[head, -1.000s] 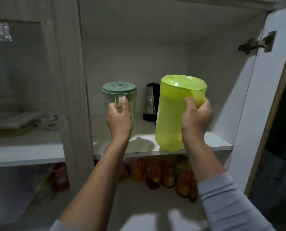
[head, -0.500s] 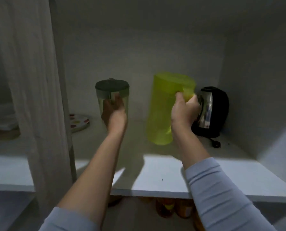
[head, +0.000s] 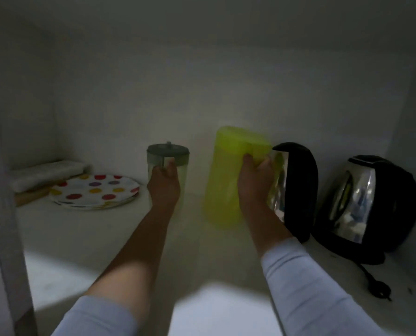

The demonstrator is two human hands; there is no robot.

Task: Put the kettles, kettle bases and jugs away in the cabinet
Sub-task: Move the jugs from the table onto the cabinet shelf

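Left hand (head: pixel 164 187): gripping the green-lidded jug (head: pixel 167 163), left of the yellow jug (head: pixel 228 180).
Right hand (head: pixel 256 183): clasping the yellow jug's handle.
Progress: two kettles (head: pixel 296 190) standing right of it; jugs awaiting release.

I noted four task items on the cabinet shelf (head: pixel 86 229). A clear jug with a grey-green lid (head: pixel 167 166) stood upright at centre. A translucent yellow-green jug (head: pixel 226 180) was to its right, blurred and tilted slightly. Just beside that stood a steel-and-black kettle (head: pixel 296 190), and a second kettle (head: pixel 369 204) farther right, its cord and plug (head: pixel 377 288) trailing forward.
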